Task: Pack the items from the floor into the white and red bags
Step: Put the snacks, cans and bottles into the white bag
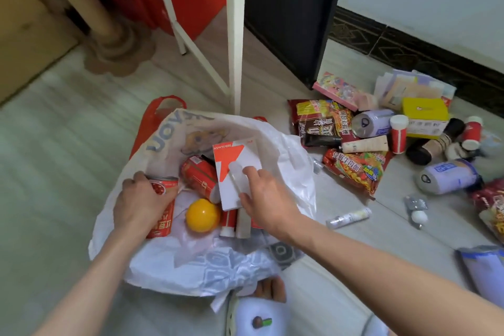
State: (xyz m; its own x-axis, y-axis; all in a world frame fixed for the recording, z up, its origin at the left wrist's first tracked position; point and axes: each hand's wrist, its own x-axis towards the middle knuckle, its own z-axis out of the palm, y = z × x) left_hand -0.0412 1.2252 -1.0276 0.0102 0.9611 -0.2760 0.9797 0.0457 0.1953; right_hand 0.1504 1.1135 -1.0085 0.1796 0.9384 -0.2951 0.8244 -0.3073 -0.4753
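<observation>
A white plastic bag (289,161) lies open on the floor, over a red bag (147,123) whose handle shows behind it. Inside the white bag are a red can (199,174), a yellow ball (203,215) and a white and orange box (236,172). My left hand (139,202) grips another red can (163,210) at the bag's left side. My right hand (264,199) holds the white and orange box over the bag's opening, thumb on its face.
A pile of items lies on the floor to the right: noodle packets (354,169), purple cans (447,177), a yellow box (425,113), tubes (365,144) and small bottles (349,218). A white stand leg (236,35) and black cabinet (291,13) stand behind.
</observation>
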